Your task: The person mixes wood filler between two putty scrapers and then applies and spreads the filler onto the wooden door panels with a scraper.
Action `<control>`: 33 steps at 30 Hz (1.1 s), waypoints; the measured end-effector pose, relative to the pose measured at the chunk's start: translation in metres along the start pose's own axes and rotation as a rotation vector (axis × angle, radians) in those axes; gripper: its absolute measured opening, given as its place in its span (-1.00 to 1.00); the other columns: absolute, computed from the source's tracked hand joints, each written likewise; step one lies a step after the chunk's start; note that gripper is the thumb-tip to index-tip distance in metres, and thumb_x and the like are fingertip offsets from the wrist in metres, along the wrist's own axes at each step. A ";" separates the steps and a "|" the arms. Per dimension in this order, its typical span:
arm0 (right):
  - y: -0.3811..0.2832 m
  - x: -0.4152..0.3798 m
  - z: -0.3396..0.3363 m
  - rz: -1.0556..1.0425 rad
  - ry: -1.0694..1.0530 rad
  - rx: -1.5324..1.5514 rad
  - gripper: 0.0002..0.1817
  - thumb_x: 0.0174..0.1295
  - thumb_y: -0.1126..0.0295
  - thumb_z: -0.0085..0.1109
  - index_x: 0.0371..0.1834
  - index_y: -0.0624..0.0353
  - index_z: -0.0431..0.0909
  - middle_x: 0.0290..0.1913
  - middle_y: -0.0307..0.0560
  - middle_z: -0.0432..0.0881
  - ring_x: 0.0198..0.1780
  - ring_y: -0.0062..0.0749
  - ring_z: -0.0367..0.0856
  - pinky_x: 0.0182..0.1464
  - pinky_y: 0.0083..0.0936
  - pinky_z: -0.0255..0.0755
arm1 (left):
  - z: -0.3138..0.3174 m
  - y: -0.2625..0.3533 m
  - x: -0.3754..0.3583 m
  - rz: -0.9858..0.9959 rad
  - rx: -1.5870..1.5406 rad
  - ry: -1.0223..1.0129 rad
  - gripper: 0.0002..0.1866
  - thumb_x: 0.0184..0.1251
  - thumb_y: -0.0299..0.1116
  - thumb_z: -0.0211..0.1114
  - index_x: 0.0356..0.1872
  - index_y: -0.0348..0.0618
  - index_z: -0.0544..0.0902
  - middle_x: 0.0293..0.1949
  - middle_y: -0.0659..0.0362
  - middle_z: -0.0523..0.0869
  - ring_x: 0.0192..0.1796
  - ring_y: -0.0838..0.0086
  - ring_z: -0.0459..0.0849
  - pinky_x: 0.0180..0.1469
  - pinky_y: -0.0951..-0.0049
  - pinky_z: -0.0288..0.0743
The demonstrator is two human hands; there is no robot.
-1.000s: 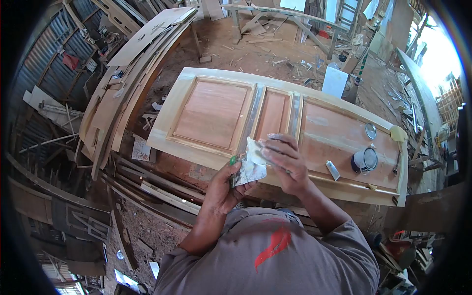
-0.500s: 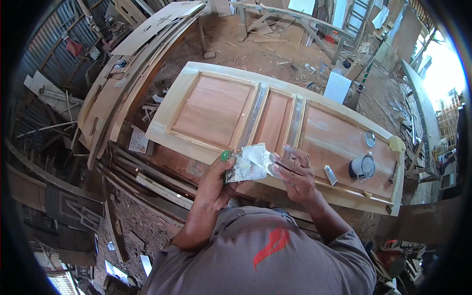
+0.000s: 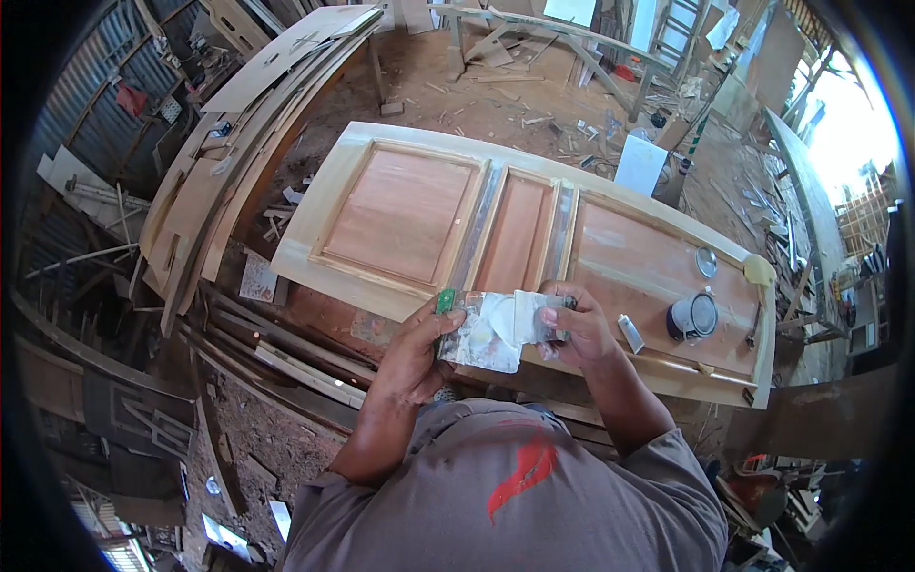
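Note:
My left hand (image 3: 419, 345) grips a flat board (image 3: 481, 351) smeared with white paste, with a green piece (image 3: 445, 301) at its upper left corner. In my right hand (image 3: 583, 329) is a scraper (image 3: 536, 317), its pale blade lying against the board's right part. Both hands are closed, above the near edge of a wooden panelled door (image 3: 319, 205). On the door's right panel, beyond my right hand, are a white tube (image 3: 630, 333), an open can (image 3: 693, 316) and a round lid (image 3: 705, 261).
Stacked boards (image 3: 191, 205) stand on the left. A yellowish pad (image 3: 759, 270) sits at the door's right corner. A white sheet (image 3: 640, 165) leans behind the door. Wooden benches and scattered offcuts lie farther back.
My right hand has turned, and the scraper's blade now shows flat against the board. The door and surroundings have shifted slightly left in view.

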State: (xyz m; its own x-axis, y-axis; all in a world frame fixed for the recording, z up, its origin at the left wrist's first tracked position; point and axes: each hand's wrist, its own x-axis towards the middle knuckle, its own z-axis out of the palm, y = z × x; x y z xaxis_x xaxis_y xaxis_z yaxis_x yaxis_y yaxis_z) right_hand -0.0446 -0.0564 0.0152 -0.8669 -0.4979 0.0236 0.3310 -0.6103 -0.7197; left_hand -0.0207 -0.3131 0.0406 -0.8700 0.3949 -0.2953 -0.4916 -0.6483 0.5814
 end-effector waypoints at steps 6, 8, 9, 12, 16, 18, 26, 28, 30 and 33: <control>-0.022 -0.008 -0.004 0.228 -0.063 -0.234 -0.80 0.33 0.40 0.42 -0.19 0.35 0.66 -0.41 -0.05 0.73 -0.46 -0.45 0.72 -0.50 -0.56 0.50 | -0.013 -0.001 -0.003 -0.061 0.012 -0.015 -0.58 0.54 -0.41 0.23 0.33 -0.33 0.54 0.09 0.03 0.76 0.08 0.34 0.81 0.10 0.28 0.78; -0.032 -0.008 -0.011 0.289 -0.106 -0.430 -0.77 0.33 0.38 0.44 -0.17 0.36 0.68 -0.40 -0.10 0.73 -0.42 -0.51 0.71 -0.44 -0.57 0.50 | -0.013 -0.002 -0.004 -0.051 0.003 0.013 -0.58 0.53 -0.42 0.24 0.33 -0.33 0.55 0.09 0.03 0.76 0.08 0.33 0.82 0.10 0.27 0.79; -0.035 -0.009 -0.018 0.303 -0.140 -0.570 -0.75 0.33 0.37 0.45 -0.15 0.36 0.69 -0.39 -0.12 0.74 -0.40 -0.54 0.70 -0.41 -0.57 0.50 | -0.013 -0.003 -0.005 -0.047 -0.003 0.029 -0.59 0.53 -0.42 0.24 0.33 -0.33 0.55 0.08 0.03 0.76 0.08 0.33 0.82 0.10 0.27 0.79; -0.033 -0.009 -0.023 0.345 -0.118 -0.797 -0.74 0.32 0.38 0.45 -0.08 0.35 0.69 -0.30 -0.12 0.76 -0.29 -0.53 0.73 -0.26 -0.51 0.55 | -0.022 0.005 -0.004 0.048 -0.069 -0.022 -0.62 0.54 -0.45 0.23 0.31 -0.32 0.56 0.08 0.06 0.75 0.07 0.38 0.80 0.12 0.30 0.74; -0.024 -0.020 -0.017 0.235 0.157 -0.680 -0.75 0.42 0.36 0.38 -0.04 0.36 0.69 -0.28 -0.18 0.75 -0.27 -0.57 0.70 -0.23 -0.56 0.54 | -0.020 0.000 0.004 0.533 0.276 0.257 -0.71 0.63 -0.47 0.17 0.26 -0.33 0.56 0.07 0.14 0.72 0.09 0.54 0.69 0.20 0.42 0.56; -0.023 -0.018 0.008 0.170 0.290 -0.675 -0.71 0.46 0.37 0.29 0.06 0.40 0.65 -0.23 -0.12 0.76 -0.24 -0.47 0.75 -0.22 -0.52 0.57 | -0.017 -0.008 0.007 0.710 0.395 0.315 -0.69 0.65 -0.46 0.14 0.28 -0.36 0.53 0.12 0.09 0.69 0.15 0.44 0.67 0.24 0.36 0.54; 0.020 -0.013 0.039 -0.068 0.459 -0.238 -0.62 0.47 0.46 0.19 0.25 0.50 0.57 -0.07 0.06 0.78 -0.18 -0.25 0.82 -0.22 -0.41 0.66 | -0.025 -0.044 0.019 1.175 1.027 0.219 -0.70 0.56 -0.61 0.12 0.24 -0.36 0.54 0.15 -0.14 0.71 0.17 0.17 0.69 0.29 0.25 0.51; 0.036 -0.009 0.019 -0.132 0.510 -0.339 -0.62 0.46 0.48 0.19 0.25 0.49 0.58 -0.04 0.06 0.78 -0.16 -0.24 0.82 -0.21 -0.40 0.67 | -0.020 -0.044 0.024 1.259 1.039 0.128 -0.69 0.51 -0.65 0.14 0.21 -0.33 0.57 0.15 -0.16 0.75 0.16 0.13 0.71 0.30 0.17 0.49; 0.036 -0.011 0.018 -0.126 0.520 -0.257 -0.63 0.44 0.49 0.21 0.24 0.47 0.59 -0.01 0.04 0.77 -0.08 -0.25 0.81 -0.13 -0.38 0.69 | -0.017 -0.043 0.028 1.312 1.081 0.063 -0.68 0.46 -0.68 0.16 0.18 -0.30 0.61 0.14 -0.16 0.78 0.13 0.11 0.73 0.30 0.11 0.48; 0.011 -0.007 0.047 -0.043 0.501 0.023 -0.65 0.41 0.51 0.25 0.21 0.44 0.61 0.05 0.01 0.76 0.06 -0.29 0.78 0.01 -0.34 0.71 | -0.018 -0.041 0.031 1.341 1.195 0.014 -0.64 0.37 -0.70 0.21 0.16 -0.25 0.65 0.14 -0.15 0.80 0.09 0.12 0.76 0.28 0.07 0.47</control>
State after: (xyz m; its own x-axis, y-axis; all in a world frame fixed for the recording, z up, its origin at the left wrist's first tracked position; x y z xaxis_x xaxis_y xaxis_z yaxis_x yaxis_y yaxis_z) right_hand -0.0179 -0.0883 0.0397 -0.9504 -0.1187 -0.2876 0.2947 -0.6399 -0.7097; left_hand -0.0287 -0.2860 -0.0059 -0.6145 0.0407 0.7878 0.7625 0.2869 0.5799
